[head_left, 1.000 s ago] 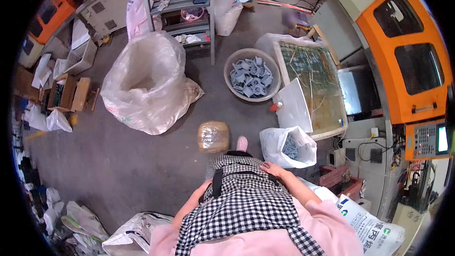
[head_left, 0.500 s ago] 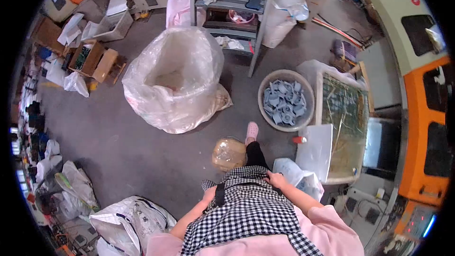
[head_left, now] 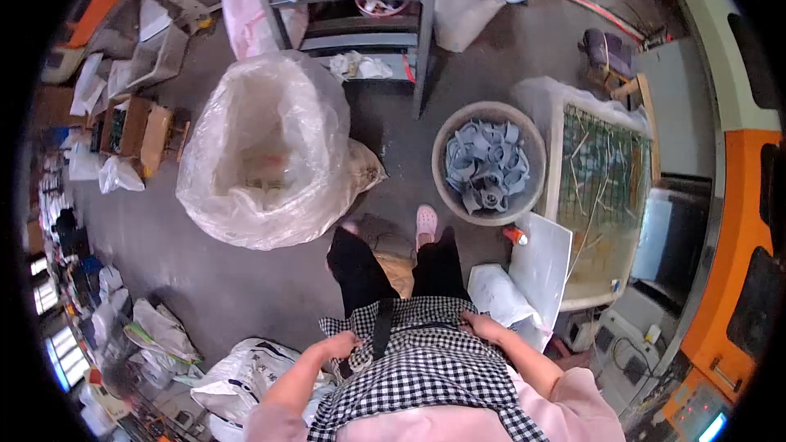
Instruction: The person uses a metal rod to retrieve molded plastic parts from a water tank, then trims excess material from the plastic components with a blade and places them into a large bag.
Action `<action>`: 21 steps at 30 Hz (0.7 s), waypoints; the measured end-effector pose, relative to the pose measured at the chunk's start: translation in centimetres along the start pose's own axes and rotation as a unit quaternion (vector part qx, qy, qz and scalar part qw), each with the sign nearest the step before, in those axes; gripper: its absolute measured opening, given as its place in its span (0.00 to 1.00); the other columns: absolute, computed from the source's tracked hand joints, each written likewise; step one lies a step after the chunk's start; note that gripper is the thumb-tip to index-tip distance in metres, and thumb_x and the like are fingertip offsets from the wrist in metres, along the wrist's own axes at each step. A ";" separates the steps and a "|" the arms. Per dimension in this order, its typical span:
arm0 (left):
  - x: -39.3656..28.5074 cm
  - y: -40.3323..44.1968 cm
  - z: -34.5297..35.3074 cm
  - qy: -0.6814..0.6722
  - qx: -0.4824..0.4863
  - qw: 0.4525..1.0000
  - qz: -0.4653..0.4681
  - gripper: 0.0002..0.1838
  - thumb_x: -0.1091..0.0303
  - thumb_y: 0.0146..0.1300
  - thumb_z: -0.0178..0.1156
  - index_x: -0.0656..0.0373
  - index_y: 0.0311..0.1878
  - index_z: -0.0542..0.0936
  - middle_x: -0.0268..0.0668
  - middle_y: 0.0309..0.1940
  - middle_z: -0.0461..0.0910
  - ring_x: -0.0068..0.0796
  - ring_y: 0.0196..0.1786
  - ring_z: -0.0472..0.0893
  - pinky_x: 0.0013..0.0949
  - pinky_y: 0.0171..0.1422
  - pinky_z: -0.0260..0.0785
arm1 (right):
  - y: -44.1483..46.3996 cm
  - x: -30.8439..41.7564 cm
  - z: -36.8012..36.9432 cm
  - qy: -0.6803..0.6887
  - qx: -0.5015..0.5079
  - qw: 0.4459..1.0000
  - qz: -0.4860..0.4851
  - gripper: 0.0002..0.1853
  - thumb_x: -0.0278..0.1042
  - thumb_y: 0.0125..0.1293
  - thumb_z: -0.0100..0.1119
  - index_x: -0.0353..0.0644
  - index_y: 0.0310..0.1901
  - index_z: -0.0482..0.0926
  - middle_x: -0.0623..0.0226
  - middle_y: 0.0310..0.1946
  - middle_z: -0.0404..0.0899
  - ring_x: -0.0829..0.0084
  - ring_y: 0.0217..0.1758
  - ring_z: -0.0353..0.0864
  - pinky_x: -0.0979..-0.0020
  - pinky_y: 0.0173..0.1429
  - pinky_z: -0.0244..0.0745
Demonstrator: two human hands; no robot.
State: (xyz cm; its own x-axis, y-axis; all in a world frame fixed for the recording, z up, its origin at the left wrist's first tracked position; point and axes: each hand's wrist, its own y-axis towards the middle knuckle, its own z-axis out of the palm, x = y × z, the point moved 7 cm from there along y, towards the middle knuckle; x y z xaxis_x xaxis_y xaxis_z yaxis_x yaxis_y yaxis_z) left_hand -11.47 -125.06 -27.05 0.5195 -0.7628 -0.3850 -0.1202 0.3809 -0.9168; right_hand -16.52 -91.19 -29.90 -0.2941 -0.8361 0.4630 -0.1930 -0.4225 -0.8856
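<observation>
Left hand [head_left: 342, 345] and right hand [head_left: 483, 327] touch opposite sides of the checked apron [head_left: 426, 360].
It is worn in front; whether either grips it, I cannot tell. A brown package [head_left: 399, 275] sits between the legs [head_left: 360, 274]; a plastic bag [head_left: 323, 188] and tub [head_left: 440, 165] stand beyond.

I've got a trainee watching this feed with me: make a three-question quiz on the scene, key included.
1. What do the left hand and right hand both touch?
A) the step ladder
B) the checked apron
C) the white panel

2. Fill the gap: from the person's viewpoint, the round tub stands to the ___ of the big translucent bag.

3. True or false: the blue-grey parts lie in the bag.

Key: 1 B; 2 right; 3 false, they lie in the tub.
</observation>
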 end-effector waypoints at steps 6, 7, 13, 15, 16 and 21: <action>2.9 3.7 -7.1 0.046 0.087 0.989 -0.113 0.22 0.50 0.62 0.53 0.60 0.46 0.80 0.45 0.41 0.82 0.37 0.42 0.79 0.38 0.48 0.69 | 2.7 -0.7 -1.4 0.146 -0.087 0.985 -0.023 0.22 0.51 0.65 0.51 0.39 0.49 0.74 0.51 0.40 0.79 0.57 0.45 0.78 0.62 0.50 0.70; 2.2 4.3 -10.2 0.072 0.051 0.992 -0.091 0.29 0.39 0.57 0.57 0.59 0.45 0.81 0.46 0.36 0.82 0.35 0.35 0.79 0.40 0.44 0.69 | 3.5 -1.9 -2.2 0.182 -0.163 0.969 -0.029 0.22 0.50 0.66 0.50 0.37 0.47 0.75 0.55 0.36 0.80 0.63 0.42 0.79 0.65 0.48 0.71; 4.5 10.2 -39.9 0.069 -0.489 0.867 0.061 0.21 0.60 0.58 0.61 0.68 0.46 0.72 0.53 0.41 0.76 0.47 0.45 0.76 0.39 0.49 0.67 | 14.4 -15.8 2.2 0.515 -0.373 0.765 0.106 0.17 0.45 0.63 0.50 0.38 0.42 0.75 0.60 0.29 0.79 0.65 0.37 0.80 0.64 0.42 0.73; 2.9 11.5 -45.9 0.148 -0.608 0.779 -0.032 0.41 0.56 0.53 0.67 0.66 0.64 0.59 0.57 0.54 0.70 0.47 0.57 0.70 0.37 0.61 0.61 | 22.0 -18.9 7.6 0.325 -0.358 0.867 0.120 0.15 0.42 0.59 0.54 0.39 0.42 0.76 0.60 0.29 0.80 0.63 0.36 0.80 0.62 0.40 0.73; 2.5 13.7 -47.4 0.158 -0.604 0.780 -0.026 0.41 0.56 0.53 0.67 0.66 0.64 0.59 0.57 0.54 0.70 0.47 0.57 0.70 0.37 0.61 0.61 | 25.8 -20.3 10.5 0.186 -0.338 0.904 0.182 0.16 0.41 0.57 0.55 0.39 0.43 0.76 0.59 0.31 0.81 0.63 0.35 0.79 0.62 0.41 0.72; 9.0 28.3 -51.0 -0.016 -0.522 0.851 0.058 0.62 0.63 0.48 0.71 0.59 0.71 0.30 0.54 0.65 0.57 0.42 0.64 0.63 0.35 0.68 0.52 | 34.5 -17.1 11.6 0.359 -0.237 0.884 0.181 0.16 0.41 0.56 0.55 0.39 0.43 0.76 0.58 0.32 0.80 0.62 0.36 0.79 0.62 0.42 0.72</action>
State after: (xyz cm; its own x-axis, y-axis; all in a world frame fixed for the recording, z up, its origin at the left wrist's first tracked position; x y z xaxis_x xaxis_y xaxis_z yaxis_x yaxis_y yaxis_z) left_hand -53.33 -147.82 -61.93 0.4735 -0.7314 -0.4907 -0.8497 -0.2325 -0.4732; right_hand -7.26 -95.56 -68.74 -0.9030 -0.3764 0.2073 -0.2851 0.1636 -0.9445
